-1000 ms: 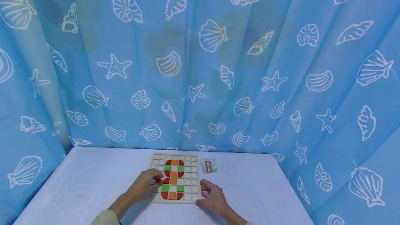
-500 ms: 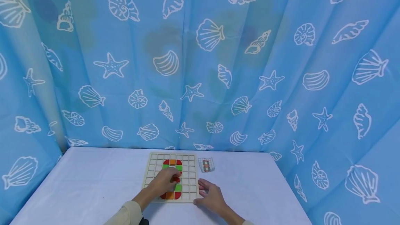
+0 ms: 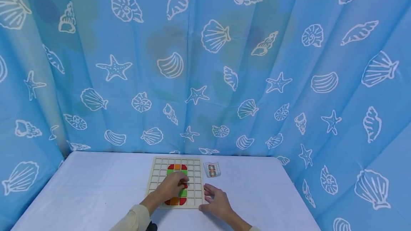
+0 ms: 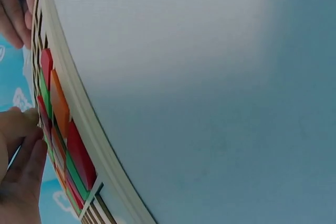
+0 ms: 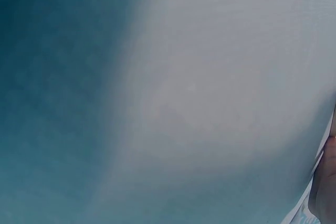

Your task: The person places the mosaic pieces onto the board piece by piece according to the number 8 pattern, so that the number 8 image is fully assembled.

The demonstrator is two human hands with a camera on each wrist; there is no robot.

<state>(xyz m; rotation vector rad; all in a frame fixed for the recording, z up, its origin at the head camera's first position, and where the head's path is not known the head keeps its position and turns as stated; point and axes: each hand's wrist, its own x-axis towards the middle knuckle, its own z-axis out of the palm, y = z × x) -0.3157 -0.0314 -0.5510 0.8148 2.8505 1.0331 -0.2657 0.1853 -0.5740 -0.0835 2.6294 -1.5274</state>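
A square board (image 3: 194, 184) with a raised grid lies on the table, with red, orange and green tiles filling cells near its middle. My left hand (image 3: 170, 185) is over those tiles and pinches a small red tile (image 3: 185, 185) between thumb and fingers, at the right side of the pattern. It hides several tiles beneath it. In the left wrist view the same hand (image 4: 21, 156) is close against the tiled cells. My right hand (image 3: 216, 200) rests against the board's lower right corner and right edge, its fingers fairly straight. The right wrist view catches only a sliver of hand (image 5: 324, 187).
A small crumpled-looking pattern card (image 3: 212, 169) showing a similar coloured grid lies just right of the board. The table has a white cloth (image 3: 106, 181). A blue curtain (image 3: 144, 81) with white shells and starfish stands behind and at both sides.
My left hand has moved right with a red tile, from the left side of the pattern to its right side. The right hand stays at the board's corner.
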